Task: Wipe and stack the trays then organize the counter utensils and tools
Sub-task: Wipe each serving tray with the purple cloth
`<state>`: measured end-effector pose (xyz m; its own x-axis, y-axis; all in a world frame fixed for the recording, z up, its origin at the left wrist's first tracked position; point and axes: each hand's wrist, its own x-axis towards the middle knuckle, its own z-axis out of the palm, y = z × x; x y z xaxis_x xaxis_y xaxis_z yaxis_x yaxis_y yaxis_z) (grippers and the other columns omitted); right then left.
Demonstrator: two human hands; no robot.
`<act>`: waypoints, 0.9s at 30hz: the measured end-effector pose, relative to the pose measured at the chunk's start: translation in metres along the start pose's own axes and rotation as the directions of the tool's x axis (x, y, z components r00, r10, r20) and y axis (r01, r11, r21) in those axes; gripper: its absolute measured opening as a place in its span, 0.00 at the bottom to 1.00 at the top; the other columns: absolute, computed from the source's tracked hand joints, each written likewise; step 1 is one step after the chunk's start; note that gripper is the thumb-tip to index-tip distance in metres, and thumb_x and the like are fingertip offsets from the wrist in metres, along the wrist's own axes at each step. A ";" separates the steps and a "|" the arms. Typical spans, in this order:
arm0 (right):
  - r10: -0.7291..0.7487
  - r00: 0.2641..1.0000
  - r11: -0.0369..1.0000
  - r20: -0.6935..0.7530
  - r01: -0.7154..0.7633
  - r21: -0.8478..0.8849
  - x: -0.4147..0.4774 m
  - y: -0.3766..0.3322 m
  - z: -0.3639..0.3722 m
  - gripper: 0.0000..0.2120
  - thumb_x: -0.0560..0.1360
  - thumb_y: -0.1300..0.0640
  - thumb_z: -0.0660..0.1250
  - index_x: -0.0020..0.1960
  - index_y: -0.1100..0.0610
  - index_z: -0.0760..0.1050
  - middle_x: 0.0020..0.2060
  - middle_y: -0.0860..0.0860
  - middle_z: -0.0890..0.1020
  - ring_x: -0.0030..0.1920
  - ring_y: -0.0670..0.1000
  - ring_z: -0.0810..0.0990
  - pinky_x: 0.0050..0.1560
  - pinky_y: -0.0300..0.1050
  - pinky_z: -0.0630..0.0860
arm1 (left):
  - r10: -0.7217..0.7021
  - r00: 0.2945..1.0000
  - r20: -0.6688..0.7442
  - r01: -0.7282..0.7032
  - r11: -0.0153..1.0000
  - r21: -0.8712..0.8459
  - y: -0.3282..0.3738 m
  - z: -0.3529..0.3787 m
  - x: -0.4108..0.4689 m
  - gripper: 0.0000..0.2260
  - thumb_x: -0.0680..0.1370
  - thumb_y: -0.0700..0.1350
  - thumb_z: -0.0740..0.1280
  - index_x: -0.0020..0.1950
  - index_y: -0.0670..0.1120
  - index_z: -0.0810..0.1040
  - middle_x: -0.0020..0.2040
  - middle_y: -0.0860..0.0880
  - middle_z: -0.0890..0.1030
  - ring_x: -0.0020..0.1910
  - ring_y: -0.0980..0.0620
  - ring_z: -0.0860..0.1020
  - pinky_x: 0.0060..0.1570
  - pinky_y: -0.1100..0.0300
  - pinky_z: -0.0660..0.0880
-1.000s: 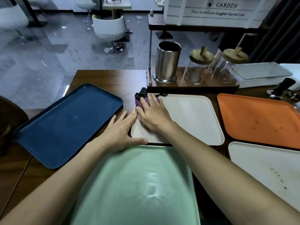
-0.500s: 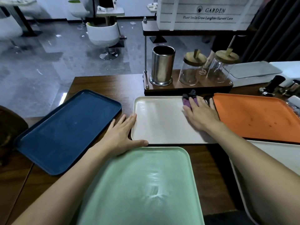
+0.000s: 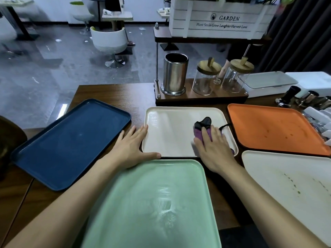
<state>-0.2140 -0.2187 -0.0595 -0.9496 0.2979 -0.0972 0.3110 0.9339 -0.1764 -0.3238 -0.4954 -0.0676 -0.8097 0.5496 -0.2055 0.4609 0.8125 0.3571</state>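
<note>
- Nearest: mint-green tray (image 3: 125, 194), smooth plastic, rounded corners, low raised rim; a faint smeary sheen shows at its centre.
- L hand (image 3: 130, 149) lies flat on the dark wood table (image 3: 111, 93) at the near-left corner of a cream tray (image 3: 170, 131). Fingers (image 3: 141, 134) are straight and slightly spread along the tray's left edge, thumb along its near edge. It holds nothing, only braces the tray.
- R hand (image 3: 213, 151) is on that cream tray's right half, fingers laid almost flat over a bunched purple-and-black cloth (image 3: 203, 125). It looks like pressing, not pinching. The cloth pokes out ahead of the fingertips, w/ a thin black loop trailing right.
- Step in hand, by my reading: wiping this cream tray. To do it well, hold the L-hand brace firm since slick plastic on wood may slide. Use overlapping strokes w/ even pressure and run the cloth into the rim's curve & corners, where residue tends to collect.
- Right, just beside: a second cream tray (image 3: 286, 185), matte, dotted w/ small dark & greenish specks. It likely needs firmer rubbing.
- Left: navy tray (image 3: 71, 140), long rectangle, angled, faintly dusty-looking.
- Far right: orange tray (image 3: 274, 127), a few brownish spots.
- Behind: wooden stand (image 3: 200, 99) carrying a shiny steel cylinder (image 3: 174, 74), apparently empty, and two clear glass jars (image 3: 206, 79) w/ bamboo-like lids.
- No trays stacked yet.
</note>
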 end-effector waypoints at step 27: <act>-0.490 0.863 0.872 0.126 0.487 0.051 0.018 -0.091 0.007 0.26 0.85 0.52 0.50 0.82 0.49 0.52 0.82 0.54 0.49 0.81 0.54 0.46 0.79 0.50 0.44 | 0.006 1.000 0.000 -0.006 0.999 -0.047 0.006 -0.004 -0.003 0.61 0.60 0.83 0.59 0.83 0.53 0.39 0.84 0.54 0.46 0.82 0.52 0.43 0.80 0.45 0.39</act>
<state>-0.2594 -0.2998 -0.0521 -0.9668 -0.2251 -0.1208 -0.1895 0.9491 -0.2516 -0.3199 -0.4929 -0.0614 -0.8067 0.5549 -0.2035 0.4486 0.7990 0.4006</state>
